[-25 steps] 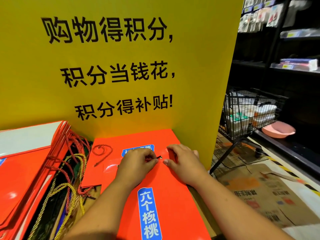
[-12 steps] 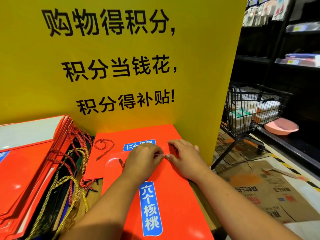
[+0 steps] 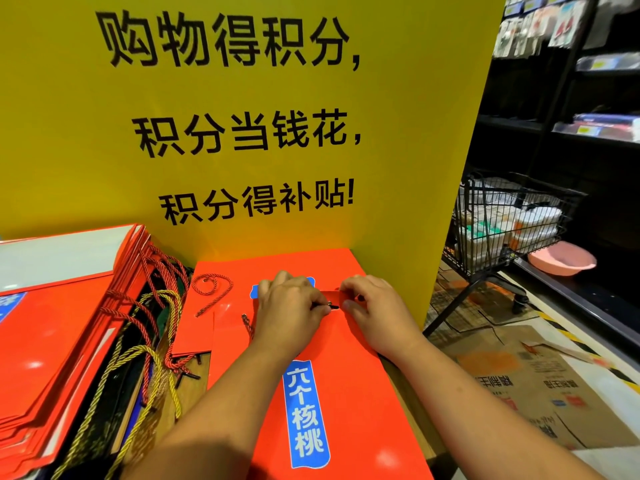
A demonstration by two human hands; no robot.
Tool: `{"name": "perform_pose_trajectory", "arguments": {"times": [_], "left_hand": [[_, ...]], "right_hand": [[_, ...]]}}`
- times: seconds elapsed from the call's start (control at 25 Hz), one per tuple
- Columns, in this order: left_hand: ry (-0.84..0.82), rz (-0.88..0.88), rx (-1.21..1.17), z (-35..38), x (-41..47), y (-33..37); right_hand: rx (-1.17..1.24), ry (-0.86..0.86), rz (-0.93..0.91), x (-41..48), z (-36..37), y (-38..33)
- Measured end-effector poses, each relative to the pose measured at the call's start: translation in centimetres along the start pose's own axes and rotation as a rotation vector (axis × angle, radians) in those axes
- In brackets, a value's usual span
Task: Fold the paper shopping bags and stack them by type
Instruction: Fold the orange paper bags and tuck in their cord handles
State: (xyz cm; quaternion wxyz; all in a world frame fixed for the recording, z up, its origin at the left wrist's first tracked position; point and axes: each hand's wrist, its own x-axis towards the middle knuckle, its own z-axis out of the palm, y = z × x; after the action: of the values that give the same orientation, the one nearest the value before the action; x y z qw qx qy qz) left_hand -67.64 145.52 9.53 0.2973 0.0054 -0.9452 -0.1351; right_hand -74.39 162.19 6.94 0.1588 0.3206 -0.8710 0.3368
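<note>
Item: red paper bag [image 3: 346,393], flat on the table at lower centre, blue label [image 3: 306,414] running down its face.
Left hand [image 3: 291,306]: at the bag's top edge, centre of frame, fingers curled, thumb and forefinger pinching the dark cord tip [image 3: 333,305].
Right hand [image 3: 374,313]: just beside the left, fingertips pinching a raised fold of the bag's top edge.
Beneath, further back: second red bag [image 3: 277,265], a loose red cord [image 3: 211,289] coiled on it.
Left of frame: stack of red bags [image 3: 59,334], red and gold rope handles [image 3: 156,368] trailing from it.
Behind: yellow board [image 3: 242,116] with black lettering.
Right of frame: wire cart [image 3: 502,220], pink basin [image 3: 562,263], cardboard [image 3: 536,386] on the floor, dark shelves [image 3: 588,126].
</note>
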Motion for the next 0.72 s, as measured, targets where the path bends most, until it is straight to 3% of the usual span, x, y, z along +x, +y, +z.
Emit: {"name": "perform_pose_trajectory", "arguments": {"times": [0.72], "left_hand": [[-0.026,-0.049,0.103,-0.1,-0.4,0.2]], "right_hand": [[0.035,-0.006,0.001,-0.1,0.0,0.1]]}}
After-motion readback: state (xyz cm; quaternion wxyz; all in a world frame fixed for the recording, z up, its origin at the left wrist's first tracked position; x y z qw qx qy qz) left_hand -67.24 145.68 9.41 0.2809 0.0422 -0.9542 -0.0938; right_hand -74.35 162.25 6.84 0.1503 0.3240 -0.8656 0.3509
